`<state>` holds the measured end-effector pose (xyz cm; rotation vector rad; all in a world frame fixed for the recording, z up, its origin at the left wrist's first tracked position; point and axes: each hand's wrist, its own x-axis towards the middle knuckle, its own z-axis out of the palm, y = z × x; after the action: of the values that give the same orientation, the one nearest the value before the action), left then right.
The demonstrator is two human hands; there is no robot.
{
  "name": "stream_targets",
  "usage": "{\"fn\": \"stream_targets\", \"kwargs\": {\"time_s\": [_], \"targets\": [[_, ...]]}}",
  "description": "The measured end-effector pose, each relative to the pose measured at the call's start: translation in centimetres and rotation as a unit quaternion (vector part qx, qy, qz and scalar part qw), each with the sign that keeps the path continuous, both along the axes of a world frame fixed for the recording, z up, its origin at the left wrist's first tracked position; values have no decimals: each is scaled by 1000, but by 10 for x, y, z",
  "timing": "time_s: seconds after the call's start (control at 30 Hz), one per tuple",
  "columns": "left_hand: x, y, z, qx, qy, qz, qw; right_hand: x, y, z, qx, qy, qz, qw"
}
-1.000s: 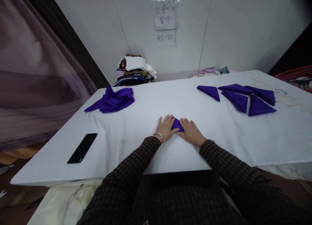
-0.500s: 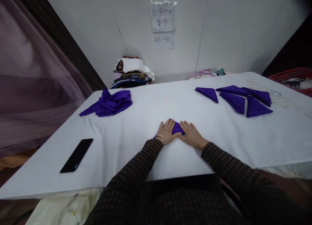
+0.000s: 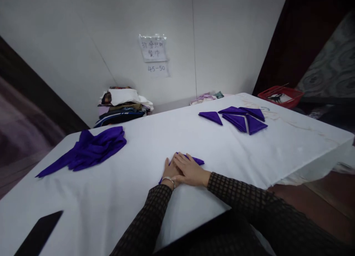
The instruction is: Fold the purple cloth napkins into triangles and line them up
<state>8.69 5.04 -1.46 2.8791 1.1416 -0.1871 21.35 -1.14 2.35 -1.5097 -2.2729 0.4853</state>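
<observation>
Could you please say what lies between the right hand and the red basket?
The head view shows folded purple napkins on the tablecloth between the right hand and the basket.

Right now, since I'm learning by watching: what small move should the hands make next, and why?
Probably slide the right hand off the left hand and along the cloth beneath them, toward its right tip. The right hand lies partly over the left, so they crowd one area, while that tip sticks out with no hand on it.
</observation>
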Motion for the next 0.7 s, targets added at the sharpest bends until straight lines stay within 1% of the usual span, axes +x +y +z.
{"fn": "stream_targets", "kwargs": {"time_s": [0.1, 0.17, 0.4, 0.53, 0.7], "targets": [[0, 1, 0, -8, -11, 15, 1000, 9, 5, -14, -36, 9, -11, 999], [0, 0, 2, -12, -17, 22, 1000, 15, 6, -19, -38, 16, -7, 999], [2, -5, 11, -16, -14, 39, 999, 20, 4, -23, -16, 9, -10, 1000], [3, -4, 9, 0, -16, 44, 999, 26, -1, -27, -12, -16, -27, 999], [3, -2, 5, 4, -27, 50, 998, 41, -9, -31, 4, -49, -41, 998]]}}
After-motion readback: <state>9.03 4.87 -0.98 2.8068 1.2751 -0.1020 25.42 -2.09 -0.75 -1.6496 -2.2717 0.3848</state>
